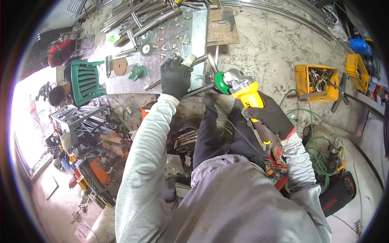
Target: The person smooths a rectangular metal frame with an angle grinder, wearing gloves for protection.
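In a dark glove, my right hand (271, 115) grips a yellow angle grinder (248, 96) by its body. The grinder's green disc (221, 83) faces left, right at the corner of a metal tube frame (199, 60). My left hand (176, 77), also gloved, is closed around the frame over the edge of the metal-topped table (197, 36). Part of the tubing lies hidden beneath that hand. Close by on the table are a brown disc (119, 66), a green crumpled cloth (137, 73) and a small wheel (146, 49).
Steel tubes (142, 18) are piled at the table's far side. A green plastic chair (86, 82) stands to the left, near a person in red (60, 52). On the right floor sits a yellow crate (302, 81) of metal pieces, with green hose (312, 117) trailing nearby.
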Tool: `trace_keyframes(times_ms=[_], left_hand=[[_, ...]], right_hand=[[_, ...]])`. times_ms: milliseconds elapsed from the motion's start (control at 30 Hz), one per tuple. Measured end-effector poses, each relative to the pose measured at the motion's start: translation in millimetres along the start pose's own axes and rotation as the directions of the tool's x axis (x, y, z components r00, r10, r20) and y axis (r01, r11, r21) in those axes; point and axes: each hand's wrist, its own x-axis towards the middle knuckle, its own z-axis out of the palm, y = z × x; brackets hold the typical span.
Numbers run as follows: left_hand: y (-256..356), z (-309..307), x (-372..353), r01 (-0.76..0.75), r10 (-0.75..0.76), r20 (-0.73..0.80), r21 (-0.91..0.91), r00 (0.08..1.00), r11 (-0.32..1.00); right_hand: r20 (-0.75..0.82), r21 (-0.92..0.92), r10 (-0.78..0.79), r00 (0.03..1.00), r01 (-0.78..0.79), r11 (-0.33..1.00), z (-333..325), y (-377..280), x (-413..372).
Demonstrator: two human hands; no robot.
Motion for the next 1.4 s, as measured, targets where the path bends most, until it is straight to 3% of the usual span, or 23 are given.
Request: trace_keyframes(times_ms=[100,200,333,400,500,533,600,667,767,900,967,1200,1300,1400], left_hand=[[-4,3,0,0.027,-0.026,0.084,-0.007,0.996,1.0],[-4,3,-1,0.055,-0.054,0.121,-0.005,0.991,0.998],[-4,2,-2,0.066,-0.068,0.134,0.017,0.989,0.998],[-4,2,0,0.064,-0.063,0.142,-0.004,0.988,0.998],[-6,3,1,0.063,-0.063,0.151,0.002,0.987,0.998],[-6,4,2,0.062,-0.066,0.159,0.025,0.985,0.998],[-6,3,1,0.059,-0.061,0.158,0.013,0.986,0.998],[-5,1,4,0.052,-0.052,0.154,0.004,0.987,0.999],[-5,2,1,0.068,-0.064,0.158,-0.021,0.985,0.997],[-4,4,0,0.045,-0.046,0.118,0.015,0.992,0.999],[-4,3,0,0.057,-0.062,0.126,0.037,0.99,0.998],[-2,2,2,0.066,-0.066,0.146,0.005,0.987,0.998],[-1,0,1,0.071,-0.07,0.123,0.001,0.99,0.998],[-2,2,1,0.054,-0.057,0.121,0.024,0.991,0.998]], right_hand=[[0.021,-0.165,-0.114,0.993,0.116,0.98,-2,-15,19],[0.031,-0.154,-0.077,0.997,0.08,0.985,-9,-30,45],[0.031,-0.262,-0.149,0.988,0.151,0.953,-8,-36,58],[0.034,-0.256,-0.089,0.995,0.095,0.962,-3,-34,44],[-0.015,-0.402,-0.218,0.976,0.194,0.895,2,-19,29],[-0.014,-0.404,-0.219,0.976,0.195,0.894,0,-23,29],[-0.016,-0.282,-0.047,0.999,0.04,0.958,-3,-33,25],[0.001,-0.291,-0.133,0.991,0.127,0.948,-9,-32,41],[-0.01,-0.471,-0.323,0.946,0.28,0.837,-8,-28,62],[-0.03,-0.591,-0.248,0.968,0.183,0.786,11,-41,40],[-0.092,-0.726,-0.266,0.96,0.118,0.678,20,-40,31],[-0.113,-0.771,-0.375,0.92,0.156,0.617,25,-54,41],[-0.126,-0.762,-0.26,0.957,0.074,0.643,30,-44,24],[-0.156,-0.745,-0.274,0.949,0.069,0.664,31,-48,29]])
